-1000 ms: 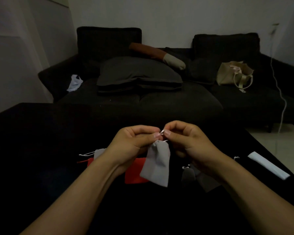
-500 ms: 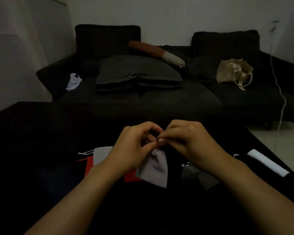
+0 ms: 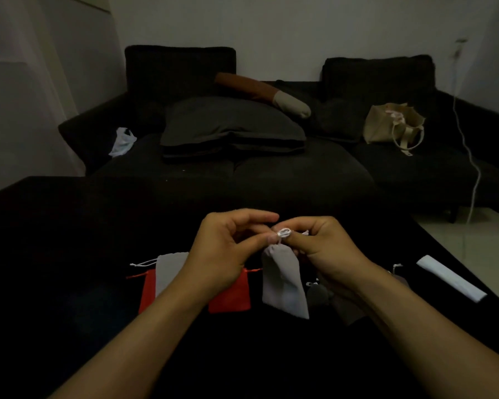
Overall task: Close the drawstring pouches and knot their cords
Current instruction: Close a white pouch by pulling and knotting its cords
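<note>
One grey pouch (image 3: 284,279), held above the bench (image 3: 69,240), neck now gathered. White cord (image 3: 284,233) newly looped at top, pinched by left hand (image 3: 225,254) and right hand (image 3: 326,251); knot apparently forming, not yet tightened.

**Black table and what lies on it**

A black table (image 3: 69,254) carries the things. On it lies a red pouch (image 3: 231,296). Left of that pouch a grey pouch (image 3: 169,269) overlaps another red one (image 3: 147,292). Right of it sit dark grey pouches (image 3: 319,295), and far right a white folded strip (image 3: 451,277).
</note>
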`<state>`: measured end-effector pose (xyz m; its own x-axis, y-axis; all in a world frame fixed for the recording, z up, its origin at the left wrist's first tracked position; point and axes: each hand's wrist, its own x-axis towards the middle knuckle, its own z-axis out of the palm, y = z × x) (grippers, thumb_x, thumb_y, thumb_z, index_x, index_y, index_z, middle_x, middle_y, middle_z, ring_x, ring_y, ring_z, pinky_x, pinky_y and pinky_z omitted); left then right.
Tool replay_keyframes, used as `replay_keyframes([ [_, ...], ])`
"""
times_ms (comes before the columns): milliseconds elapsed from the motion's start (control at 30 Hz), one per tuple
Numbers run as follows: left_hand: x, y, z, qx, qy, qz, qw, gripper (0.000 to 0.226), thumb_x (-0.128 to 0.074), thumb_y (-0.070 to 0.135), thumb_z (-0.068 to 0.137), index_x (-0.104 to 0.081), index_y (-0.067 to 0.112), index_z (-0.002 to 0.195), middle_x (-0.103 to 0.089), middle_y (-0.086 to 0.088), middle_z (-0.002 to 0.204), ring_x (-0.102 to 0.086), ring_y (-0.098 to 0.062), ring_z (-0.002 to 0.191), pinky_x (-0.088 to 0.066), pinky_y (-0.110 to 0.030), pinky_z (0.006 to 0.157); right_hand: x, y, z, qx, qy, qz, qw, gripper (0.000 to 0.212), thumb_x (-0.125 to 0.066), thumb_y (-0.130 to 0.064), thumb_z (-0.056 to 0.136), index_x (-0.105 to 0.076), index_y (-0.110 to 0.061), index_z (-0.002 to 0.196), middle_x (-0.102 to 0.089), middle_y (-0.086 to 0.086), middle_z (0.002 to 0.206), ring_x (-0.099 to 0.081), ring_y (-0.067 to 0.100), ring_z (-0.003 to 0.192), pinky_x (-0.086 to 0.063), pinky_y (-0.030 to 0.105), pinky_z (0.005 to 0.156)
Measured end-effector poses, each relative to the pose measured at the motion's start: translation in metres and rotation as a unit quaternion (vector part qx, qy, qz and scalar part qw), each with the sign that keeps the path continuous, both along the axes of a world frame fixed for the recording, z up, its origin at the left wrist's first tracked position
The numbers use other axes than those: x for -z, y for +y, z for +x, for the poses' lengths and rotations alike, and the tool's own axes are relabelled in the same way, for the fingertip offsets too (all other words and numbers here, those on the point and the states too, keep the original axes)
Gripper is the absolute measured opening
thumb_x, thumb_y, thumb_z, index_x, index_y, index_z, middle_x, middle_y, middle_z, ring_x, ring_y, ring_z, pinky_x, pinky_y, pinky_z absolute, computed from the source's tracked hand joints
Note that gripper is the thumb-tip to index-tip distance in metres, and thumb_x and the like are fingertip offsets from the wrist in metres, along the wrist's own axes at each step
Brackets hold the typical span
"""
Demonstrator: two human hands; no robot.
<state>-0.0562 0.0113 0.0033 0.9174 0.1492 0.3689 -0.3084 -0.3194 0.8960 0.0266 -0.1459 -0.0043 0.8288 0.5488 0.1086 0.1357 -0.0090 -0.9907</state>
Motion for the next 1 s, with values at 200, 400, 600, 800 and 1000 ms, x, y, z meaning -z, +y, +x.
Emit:
replay_keyframes([
  [200, 0.007, -0.003, 0.002, -0.070, -0.035, 0.078, 0.994, 0.025, -0.071, 0.007, 0.086, -0.075, 0.019, 0.108, -0.074, 0.013, 0.099, -0.069, 0.004, 0.094, -0.053, -0.012, 0.082, 0.001, 0.004, -0.005, 0.032, 0.052, 0.027, 0.998, 0.019, -0.075, -0.020, 0.076, -0.077, -0.003, 0.086, -0.073, 0.025, 0.089, -0.069, 0.033, 0.083, -0.055, 0.042, 0.080],
  [400, 0.010, -0.005, 0.002, -0.135, -0.052, 0.102, 0.984, 0.021, -0.069, 0.012, 0.089, -0.071, 0.032, 0.093, -0.071, 0.018, 0.088, -0.067, 0.006, 0.088, -0.054, -0.012, 0.076, -0.003, 0.004, -0.007, 0.008, 0.073, 0.013, 0.997, 0.017, -0.067, -0.015, 0.087, -0.076, -0.003, 0.095, -0.074, 0.020, 0.095, -0.070, 0.026, 0.082, -0.059, 0.035, 0.074],
  [600, 0.013, -0.006, 0.005, -0.132, -0.029, 0.062, 0.989, 0.013, -0.068, 0.015, 0.089, -0.073, 0.027, 0.092, -0.073, 0.013, 0.087, -0.069, 0.003, 0.085, -0.057, -0.019, 0.076, -0.006, 0.001, -0.009, 0.008, 0.074, 0.037, 0.997, 0.016, -0.070, -0.012, 0.083, -0.077, -0.002, 0.094, -0.074, 0.021, 0.092, -0.067, 0.016, 0.072, -0.055, 0.021, 0.061],
  [800, 0.014, -0.008, 0.002, -0.144, -0.049, 0.040, 0.988, 0.014, -0.072, 0.013, 0.086, -0.075, 0.024, 0.095, -0.075, 0.012, 0.088, -0.070, 0.001, 0.087, -0.057, -0.019, 0.078, -0.008, 0.002, -0.009, -0.010, 0.072, 0.035, 0.997, 0.015, -0.071, -0.006, 0.084, -0.075, 0.000, 0.097, -0.076, 0.014, 0.096, -0.074, 0.021, 0.090, -0.060, 0.026, 0.077],
  [1000, 0.006, -0.001, 0.004, -0.090, -0.016, -0.048, 0.995, 0.021, -0.074, 0.004, 0.081, -0.074, 0.015, 0.099, -0.077, 0.000, 0.081, -0.074, -0.007, 0.080, -0.055, -0.016, 0.072, -0.006, 0.002, -0.007, -0.064, 0.123, 0.018, 0.990, 0.017, -0.063, -0.015, 0.091, -0.075, -0.004, 0.097, -0.074, 0.011, 0.092, -0.069, 0.015, 0.082, -0.053, 0.022, 0.068],
])
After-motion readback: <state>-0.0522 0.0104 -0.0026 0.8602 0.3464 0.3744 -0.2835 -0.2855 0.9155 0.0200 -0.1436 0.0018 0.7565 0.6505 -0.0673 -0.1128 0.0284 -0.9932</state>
